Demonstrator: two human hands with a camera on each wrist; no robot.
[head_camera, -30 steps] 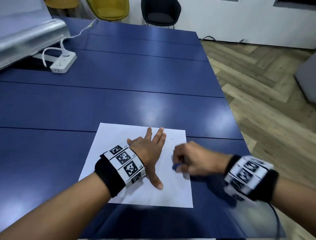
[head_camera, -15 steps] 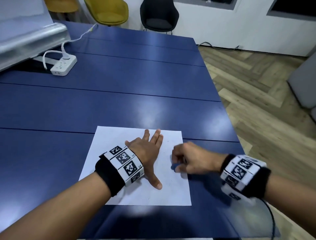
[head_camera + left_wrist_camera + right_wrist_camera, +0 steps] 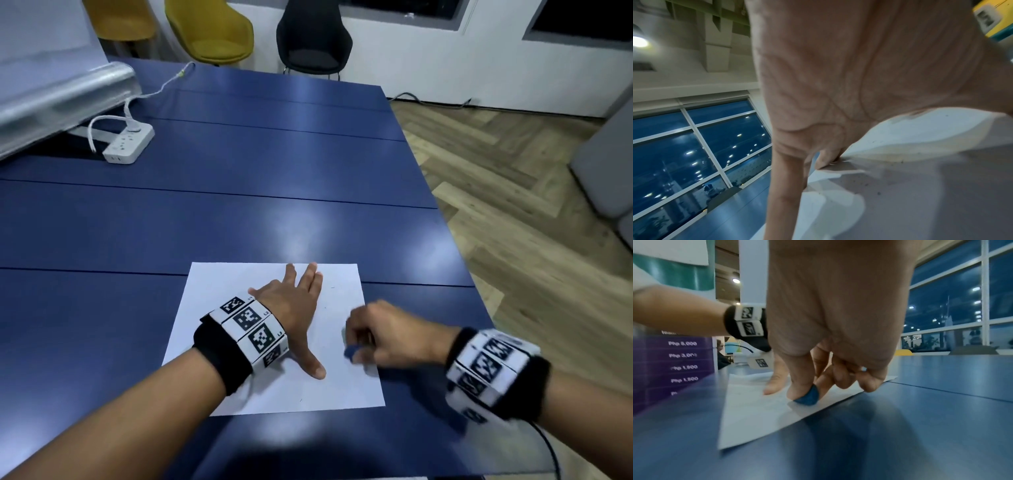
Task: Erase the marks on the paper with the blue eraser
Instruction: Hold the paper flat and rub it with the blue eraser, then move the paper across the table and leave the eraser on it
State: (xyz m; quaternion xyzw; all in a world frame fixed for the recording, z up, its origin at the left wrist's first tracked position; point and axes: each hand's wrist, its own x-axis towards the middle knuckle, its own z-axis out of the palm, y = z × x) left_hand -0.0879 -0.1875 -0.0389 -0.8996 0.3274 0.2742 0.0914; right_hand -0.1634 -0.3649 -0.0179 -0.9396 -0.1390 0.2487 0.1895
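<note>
A white sheet of paper (image 3: 239, 308) lies on the blue table (image 3: 239, 205) near its front right corner. My left hand (image 3: 294, 301) rests flat on the sheet's middle, fingers straight and thumb spread toward me. My right hand (image 3: 383, 335) pinches a small blue eraser (image 3: 351, 353) between thumb and fingers and presses it on the paper near its right edge. In the right wrist view the eraser (image 3: 807, 395) touches the paper (image 3: 756, 410) under my thumb tip. A few faint marks show on the sheet. The left wrist view shows my palm (image 3: 838, 81) over the paper (image 3: 900, 194).
A white power strip (image 3: 128, 144) with a cable sits at the table's far left beside a silvery roll (image 3: 61, 99). Yellow chairs (image 3: 209, 31) and a black chair (image 3: 313, 37) stand beyond the far edge. The table's right edge drops to wooden floor (image 3: 513, 205).
My right hand with the eraser has shifted slightly along the paper's right side, toward me. The left hand stays flat on the sheet. The head camera has tilted a little.
</note>
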